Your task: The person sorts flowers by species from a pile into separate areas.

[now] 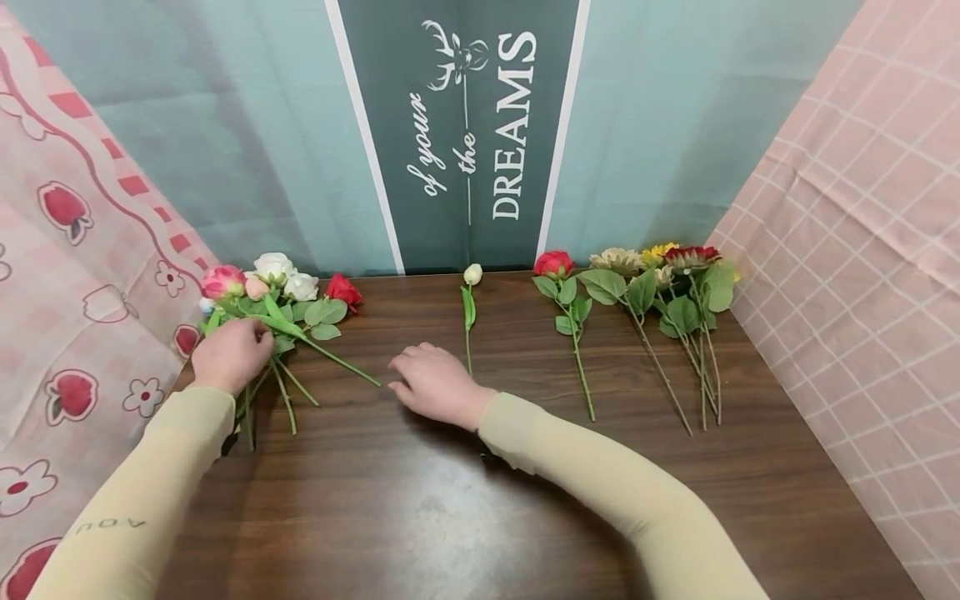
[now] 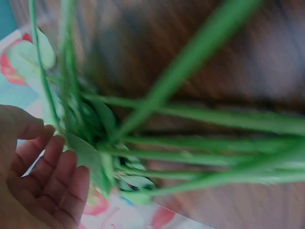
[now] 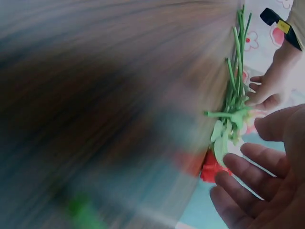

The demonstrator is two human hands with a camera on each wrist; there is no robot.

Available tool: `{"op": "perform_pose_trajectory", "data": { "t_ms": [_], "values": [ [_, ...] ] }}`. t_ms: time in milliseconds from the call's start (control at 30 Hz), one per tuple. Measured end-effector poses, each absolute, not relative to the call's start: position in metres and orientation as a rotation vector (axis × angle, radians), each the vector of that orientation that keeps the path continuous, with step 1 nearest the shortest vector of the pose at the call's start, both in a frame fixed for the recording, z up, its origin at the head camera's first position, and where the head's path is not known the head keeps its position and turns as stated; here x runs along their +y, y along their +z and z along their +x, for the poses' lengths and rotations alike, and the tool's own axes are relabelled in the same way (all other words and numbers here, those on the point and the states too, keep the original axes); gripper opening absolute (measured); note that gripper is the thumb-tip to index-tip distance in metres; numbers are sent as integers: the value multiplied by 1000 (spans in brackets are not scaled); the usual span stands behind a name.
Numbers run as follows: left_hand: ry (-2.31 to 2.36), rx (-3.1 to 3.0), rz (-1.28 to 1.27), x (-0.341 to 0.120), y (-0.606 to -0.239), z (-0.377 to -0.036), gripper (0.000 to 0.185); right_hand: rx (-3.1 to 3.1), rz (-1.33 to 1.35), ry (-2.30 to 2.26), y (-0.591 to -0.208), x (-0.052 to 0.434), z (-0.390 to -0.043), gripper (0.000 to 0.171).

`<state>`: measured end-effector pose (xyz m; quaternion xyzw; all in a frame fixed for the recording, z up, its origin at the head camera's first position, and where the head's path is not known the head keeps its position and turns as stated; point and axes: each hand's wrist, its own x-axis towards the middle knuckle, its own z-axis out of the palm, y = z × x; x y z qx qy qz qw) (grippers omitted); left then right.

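My left hand (image 1: 231, 354) is over the bunch of artificial flowers at the left. In the left wrist view its fingers (image 2: 66, 183) are loosely bent beside the green stems and leaves, gripping none of them. A green tulip stem (image 1: 341, 364) slants out of this bunch toward the middle, its flower head hidden. The bunch holds a pink flower (image 1: 223, 282), white roses (image 1: 273, 267) and a red rose (image 1: 344, 293). My right hand (image 1: 435, 383) hovers over the table, fingers relaxed and holding nothing. Just beyond it lies a single white tulip (image 1: 472, 275), its lower stem hidden by that hand.
To the right on the brown wooden table (image 1: 420, 533) lies a red rose (image 1: 555, 264). Beyond it are a beige flower (image 1: 617, 261), a dark red flower (image 1: 692, 257) and yellow blooms (image 1: 660, 252). Printed cloths (image 1: 637, 125) enclose the back and both sides.
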<state>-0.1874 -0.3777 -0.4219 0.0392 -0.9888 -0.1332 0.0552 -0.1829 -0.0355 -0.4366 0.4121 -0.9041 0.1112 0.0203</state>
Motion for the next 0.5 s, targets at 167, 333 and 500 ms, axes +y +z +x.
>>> {"op": "perform_pose_trajectory", "data": {
  "t_ms": [167, 333, 500],
  "values": [
    [-407, -2953, 134, -385, -428, -183, 23, -2911, 1183, 327, -445, -67, -186, 21],
    [-428, -2933, 127, -377, -433, -183, 26, -2995, 1076, 309, -454, -84, -190, 24],
    [-470, -2950, 141, -366, -433, -184, 29, -3002, 1045, 261, -456, -93, -193, 16]
  ]
}}
